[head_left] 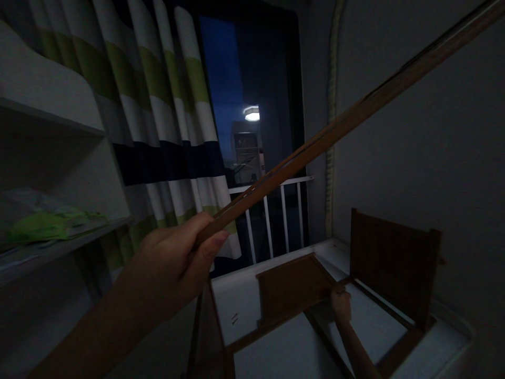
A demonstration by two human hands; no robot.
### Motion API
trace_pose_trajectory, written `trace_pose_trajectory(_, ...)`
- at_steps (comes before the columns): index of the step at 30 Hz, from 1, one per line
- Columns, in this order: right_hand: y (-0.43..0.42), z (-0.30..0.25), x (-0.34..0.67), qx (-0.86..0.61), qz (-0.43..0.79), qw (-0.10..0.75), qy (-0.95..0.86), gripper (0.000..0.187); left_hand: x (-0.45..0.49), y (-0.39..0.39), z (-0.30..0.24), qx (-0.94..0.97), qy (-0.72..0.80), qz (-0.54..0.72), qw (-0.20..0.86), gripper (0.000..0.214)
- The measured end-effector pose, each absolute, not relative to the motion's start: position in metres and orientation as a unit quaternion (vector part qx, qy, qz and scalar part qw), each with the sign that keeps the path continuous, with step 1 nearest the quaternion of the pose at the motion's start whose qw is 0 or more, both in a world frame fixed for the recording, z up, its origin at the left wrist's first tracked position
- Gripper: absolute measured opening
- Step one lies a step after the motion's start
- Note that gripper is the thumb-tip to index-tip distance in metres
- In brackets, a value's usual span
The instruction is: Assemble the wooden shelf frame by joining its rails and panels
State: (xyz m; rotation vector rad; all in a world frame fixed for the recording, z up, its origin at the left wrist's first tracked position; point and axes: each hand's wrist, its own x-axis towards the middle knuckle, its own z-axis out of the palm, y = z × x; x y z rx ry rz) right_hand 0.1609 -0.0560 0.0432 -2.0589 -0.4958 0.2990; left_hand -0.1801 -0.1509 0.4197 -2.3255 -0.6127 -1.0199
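My left hand [177, 258] is closed around the lower end of a long wooden bar [307, 152]. The bar slants up across the view and runs out at the top right, with a dark groove or split along its upper edge. Lower down, my right hand [340, 304] is closed at the corner of a flat brown wooden panel [294, 288]. The hand hides exactly what its fingers grip there. Beside it, a brown wooden frame [272, 330] lies on a white surface [276, 355], and an upright wooden panel with posts [394, 263] stands at the right.
Two small screw-like pieces [234, 318] lie on the white surface. A white shelf [67, 242] with a green plastic bag [51, 223] is at the left. A striped curtain [165, 116] hangs by the window [252, 68], with a white railing [268, 221] below. The room is dim.
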Motion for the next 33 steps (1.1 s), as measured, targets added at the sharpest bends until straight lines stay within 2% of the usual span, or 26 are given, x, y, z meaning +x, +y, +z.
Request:
trace_pose_trajectory(3, -0.044, 0.071, 0.156, -0.833, 0.071, 0.521, -0.17, 0.044, -0.18, -0.153, 0.421, -0.852, -0.219, -0.393, 0.268, 0.025)
trace_pose_trajectory(6, -0.042, 0.112, 0.153, -0.777, -0.016, 0.587, -0.226, 0.053, -0.18, -0.157, 0.422, -0.851, -0.217, -0.394, 0.273, 0.026)
trace_pose_trajectory(11, -0.075, 0.167, 0.147, -0.677, -0.148, 0.643, -0.325, 0.054, -0.181, -0.162, 0.416, -0.863, -0.229, -0.385, 0.233, 0.027)
trace_pose_trajectory(17, -0.134, 0.168, 0.133, -0.65, -0.298, 0.591, -0.373, 0.043, -0.169, -0.165, 0.403, -0.881, -0.256, -0.347, 0.194, 0.028)
trace_pose_trajectory(21, -0.155, 0.161, 0.117, -0.661, -0.356, 0.573, -0.328, 0.041, -0.152, -0.171, 0.396, -0.896, -0.336, -0.237, 0.17, 0.033)
trace_pose_trajectory(26, -0.165, 0.162, 0.107, -0.648, -0.377, 0.566, -0.342, 0.039, -0.132, -0.178, 0.378, -0.904, -0.381, -0.077, 0.177, 0.028)
trace_pose_trajectory(29, -0.168, 0.164, 0.108, -0.637, -0.38, 0.574, -0.348, 0.036, -0.121, -0.178, 0.363, -0.915, -0.352, -0.055, 0.187, 0.033)
trace_pose_trajectory(33, -0.17, 0.166, 0.111, -0.629, -0.383, 0.561, -0.378, 0.035, -0.106, -0.177, 0.351, -0.93, -0.335, -0.038, 0.149, 0.033)
